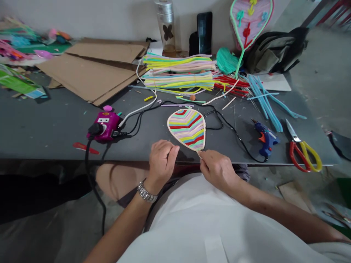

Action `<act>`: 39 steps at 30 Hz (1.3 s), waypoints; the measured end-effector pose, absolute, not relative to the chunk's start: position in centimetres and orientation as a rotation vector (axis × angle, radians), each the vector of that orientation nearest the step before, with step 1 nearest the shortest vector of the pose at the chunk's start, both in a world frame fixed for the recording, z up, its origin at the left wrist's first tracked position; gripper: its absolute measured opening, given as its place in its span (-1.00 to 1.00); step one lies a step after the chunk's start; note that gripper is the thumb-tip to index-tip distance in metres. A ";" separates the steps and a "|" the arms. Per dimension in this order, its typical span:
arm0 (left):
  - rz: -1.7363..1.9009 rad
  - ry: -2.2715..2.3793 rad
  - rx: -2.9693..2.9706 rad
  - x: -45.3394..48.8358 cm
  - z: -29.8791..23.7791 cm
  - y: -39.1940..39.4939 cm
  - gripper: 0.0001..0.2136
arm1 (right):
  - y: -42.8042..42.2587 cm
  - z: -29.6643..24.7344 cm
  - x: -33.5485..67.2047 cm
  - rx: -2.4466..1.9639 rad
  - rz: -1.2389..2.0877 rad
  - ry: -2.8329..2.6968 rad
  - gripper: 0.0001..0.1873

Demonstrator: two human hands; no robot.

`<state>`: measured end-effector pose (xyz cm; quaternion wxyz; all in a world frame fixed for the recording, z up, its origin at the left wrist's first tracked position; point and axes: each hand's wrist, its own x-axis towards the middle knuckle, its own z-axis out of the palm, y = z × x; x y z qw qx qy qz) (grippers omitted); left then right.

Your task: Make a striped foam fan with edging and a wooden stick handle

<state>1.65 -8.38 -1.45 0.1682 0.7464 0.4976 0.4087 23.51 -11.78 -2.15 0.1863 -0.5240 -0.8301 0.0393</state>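
A leaf-shaped piece woven of striped coloured pipe cleaners lies near the front edge of the dark table. My right hand pinches the leaf's thin stem at its lower tip. My left hand, with a metal watch at the wrist, rests curled at the table edge just left of the leaf; I cannot make out anything in its fingers.
Bundles of pipe cleaners lie behind the leaf. A blue glue gun and red-yellow scissors sit to the right. A magenta power strip with black cables lies left. Cardboard sheets, a bottle, a phone and a bag stand at the back.
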 end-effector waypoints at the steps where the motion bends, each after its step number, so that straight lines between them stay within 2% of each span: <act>1: 1.164 1.409 2.139 1.7 -1.6 -8.4 -0.70 | -11.8 -2.1 23.5 -1.472 0.103 -2.345 -0.79; 4: 1.220 1.412 2.152 1.7 -2.2 -8.3 -0.89 | -11.9 -2.1 23.5 -1.462 0.064 -2.357 -0.79; 9: 1.228 1.360 2.219 2.2 -2.6 -7.8 -0.85 | -11.9 -2.1 23.2 -1.445 -0.008 -2.348 -0.79; 17: 1.231 1.395 2.254 3.3 -3.1 -7.0 -0.95 | -11.8 -2.1 23.3 -1.429 -0.011 -2.365 -0.79; 26: 1.033 1.582 2.169 4.1 -2.4 -7.4 -0.89 | -11.8 -1.9 23.4 -1.460 0.046 -2.402 -0.78; 39: 0.943 1.705 2.179 5.3 -2.1 -7.5 -0.86 | -11.8 -1.8 23.4 -1.459 -0.002 -2.424 -0.74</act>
